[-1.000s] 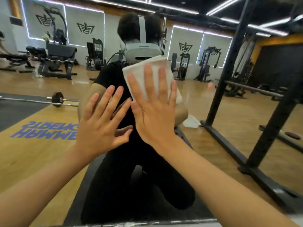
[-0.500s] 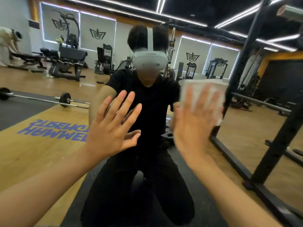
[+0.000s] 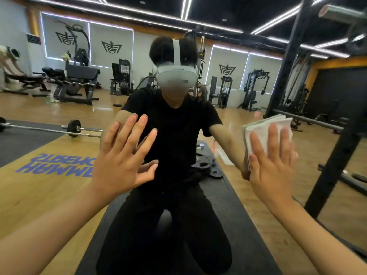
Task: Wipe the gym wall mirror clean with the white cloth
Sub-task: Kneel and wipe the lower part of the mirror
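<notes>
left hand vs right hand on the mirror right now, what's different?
The left hand is bare against the mirror; the right hand presses the folded white cloth to the glass. The left hand's fingers are splayed wide; the right hand's lie closer together. Both are flat, with straight fingers.

Wooden floor (image 3: 59, 113) under the barbell (image 3: 73, 128), with blue lettering (image 3: 55, 165) just in front of it; weight machines (image 3: 79, 82) and grey logo panels (image 3: 111, 48) along the wall well behind it; white light strips (image 3: 184, 6) overhead; black rack (image 3: 335, 161) far right of it.
</notes>
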{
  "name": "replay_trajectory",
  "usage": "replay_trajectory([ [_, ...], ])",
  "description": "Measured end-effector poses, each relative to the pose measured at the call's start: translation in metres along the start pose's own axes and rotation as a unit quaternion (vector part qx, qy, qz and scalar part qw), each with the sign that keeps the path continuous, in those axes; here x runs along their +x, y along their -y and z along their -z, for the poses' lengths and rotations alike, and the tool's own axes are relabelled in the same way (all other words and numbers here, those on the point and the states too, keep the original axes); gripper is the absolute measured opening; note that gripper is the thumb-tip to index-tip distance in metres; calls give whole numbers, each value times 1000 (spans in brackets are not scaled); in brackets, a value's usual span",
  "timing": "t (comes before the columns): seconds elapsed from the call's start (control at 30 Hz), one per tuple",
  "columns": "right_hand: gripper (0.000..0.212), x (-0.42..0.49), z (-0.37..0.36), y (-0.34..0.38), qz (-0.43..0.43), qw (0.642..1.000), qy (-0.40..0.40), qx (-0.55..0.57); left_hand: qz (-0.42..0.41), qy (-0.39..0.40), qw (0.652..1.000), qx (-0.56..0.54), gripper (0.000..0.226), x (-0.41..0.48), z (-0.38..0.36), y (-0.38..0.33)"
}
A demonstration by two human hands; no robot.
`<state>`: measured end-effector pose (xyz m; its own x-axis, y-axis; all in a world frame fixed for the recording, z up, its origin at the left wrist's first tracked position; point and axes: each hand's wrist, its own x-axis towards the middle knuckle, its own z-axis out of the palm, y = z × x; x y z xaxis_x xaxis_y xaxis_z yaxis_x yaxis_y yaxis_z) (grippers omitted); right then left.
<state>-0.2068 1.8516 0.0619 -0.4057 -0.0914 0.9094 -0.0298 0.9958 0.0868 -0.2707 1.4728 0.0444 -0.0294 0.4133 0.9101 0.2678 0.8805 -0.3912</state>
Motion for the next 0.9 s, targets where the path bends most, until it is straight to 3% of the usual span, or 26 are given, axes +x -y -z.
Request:
replay_trajectory([
  [0.13,59,40,-3,93,-92,993,-32,61,10,4,1000,-8,72,0,1,-2],
  [0.27,55,55,-8,180,34,994,-46,96,7,5,1000,-18,71,1,1,0],
  [0.4,54,29,-20,160,112,989,-43,89,11,8,1000,-22,72,3,6,0],
  [0.63,67,-139,-85,103,247,968,23,-31,32,19,999,-24,67,1,3,-7],
  [0.73,59,-107,-77,101,251,968,-6,-5,32,22,999,-26,67,3,5,-9],
  [0.9,58,-7,-37,131,151,985,-45,64,29,20,999,-28,65,4,7,-7],
])
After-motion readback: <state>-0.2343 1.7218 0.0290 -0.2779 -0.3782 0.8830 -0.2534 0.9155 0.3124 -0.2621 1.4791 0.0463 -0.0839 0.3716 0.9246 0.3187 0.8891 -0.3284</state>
